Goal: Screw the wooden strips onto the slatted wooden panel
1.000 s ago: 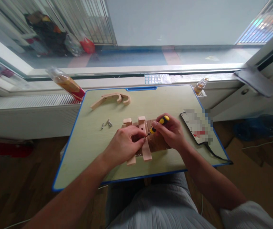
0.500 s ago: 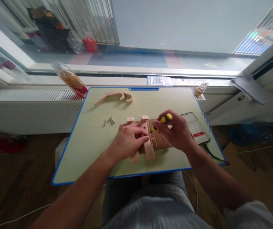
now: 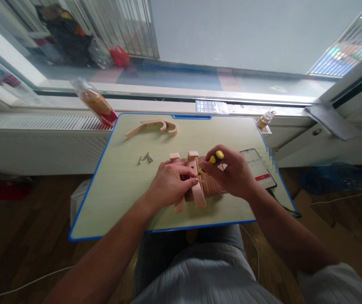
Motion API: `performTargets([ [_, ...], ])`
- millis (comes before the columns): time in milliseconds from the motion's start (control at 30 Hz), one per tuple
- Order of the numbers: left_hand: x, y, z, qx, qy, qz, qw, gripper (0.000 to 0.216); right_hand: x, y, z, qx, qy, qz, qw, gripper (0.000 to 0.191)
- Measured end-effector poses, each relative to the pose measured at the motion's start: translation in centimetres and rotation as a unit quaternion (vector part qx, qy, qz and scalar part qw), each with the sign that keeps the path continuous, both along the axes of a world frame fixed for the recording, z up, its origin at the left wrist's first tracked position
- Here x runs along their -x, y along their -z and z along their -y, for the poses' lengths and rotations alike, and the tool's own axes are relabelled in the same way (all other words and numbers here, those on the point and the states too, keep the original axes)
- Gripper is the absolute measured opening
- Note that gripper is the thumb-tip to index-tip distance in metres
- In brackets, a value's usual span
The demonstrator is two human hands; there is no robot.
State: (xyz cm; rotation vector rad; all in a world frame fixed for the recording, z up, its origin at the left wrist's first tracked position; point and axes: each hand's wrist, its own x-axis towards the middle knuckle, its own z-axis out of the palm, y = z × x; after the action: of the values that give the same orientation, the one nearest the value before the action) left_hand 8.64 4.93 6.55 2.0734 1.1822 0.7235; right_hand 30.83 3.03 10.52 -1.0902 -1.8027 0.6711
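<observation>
A small wooden assembly (image 3: 200, 185), pale bars on a brown board, lies in the middle of the blue-rimmed lap table (image 3: 117, 190). My left hand (image 3: 170, 183) rests on its left side with thumb and finger pinched on a small screw beside one pale bar. My right hand (image 3: 231, 173) is closed round a yellow-and-black screwdriver (image 3: 211, 161), its tip pointing down-left at that screw. Loose screws (image 3: 145, 158) lie to the left. A curved wooden piece (image 3: 152, 126) lies near the table's far edge.
A phone (image 3: 258, 169) with a lit screen and a cable lies at the table's right side. Two bottles (image 3: 95, 103) (image 3: 265, 119) stand on the window ledge behind the table. A white box sits on the floor at the left.
Both hands stay on the assembly with the screwdriver tip at the screw. The head view has shifted slightly, so the table sits a little higher and to the right.
</observation>
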Motion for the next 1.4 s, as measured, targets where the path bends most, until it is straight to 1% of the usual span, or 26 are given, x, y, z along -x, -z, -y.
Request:
performTargets([
  [233,0.0,0.1,0.0,-0.002,0.003,-0.002,1.0,0.008,0.1,-0.1,0.1,0.007,-0.004,-0.006,1.0,0.019],
  [433,0.0,0.2,0.0,0.004,-0.005,0.001,1.0,0.009,0.1,0.0,0.2,0.01,0.005,-0.003,1.0,0.017],
  [667,0.0,-0.1,0.0,-0.003,0.003,-0.01,1.0,0.013,0.3,0.0,0.0,0.002,-0.007,0.003,1.0,0.016],
  [833,0.1,0.1,-0.1,-0.004,0.018,-0.017,1.0,0.019,0.4,0.0,-0.2,0.02,-0.014,0.017,1.0,0.017],
  [1000,0.2,0.4,-0.2,0.001,0.014,-0.013,1.0,0.017,0.4,-0.8,0.0,0.064,-0.048,0.032,0.996,0.021],
  [1067,0.3,0.5,-0.2,-0.006,0.018,-0.012,1.0,0.019,0.6,-1.0,0.1,0.072,-0.053,0.033,0.995,0.022],
  [1267,0.3,0.5,-0.4,-0.015,0.031,-0.018,0.999,0.019,1.0,-1.4,0.4,0.042,-0.049,0.063,0.996,0.02],
  [1400,0.2,0.5,-0.4,-0.009,0.025,-0.021,0.999,0.021,1.2,-1.3,0.5,0.049,-0.054,0.068,0.995,0.02],
])
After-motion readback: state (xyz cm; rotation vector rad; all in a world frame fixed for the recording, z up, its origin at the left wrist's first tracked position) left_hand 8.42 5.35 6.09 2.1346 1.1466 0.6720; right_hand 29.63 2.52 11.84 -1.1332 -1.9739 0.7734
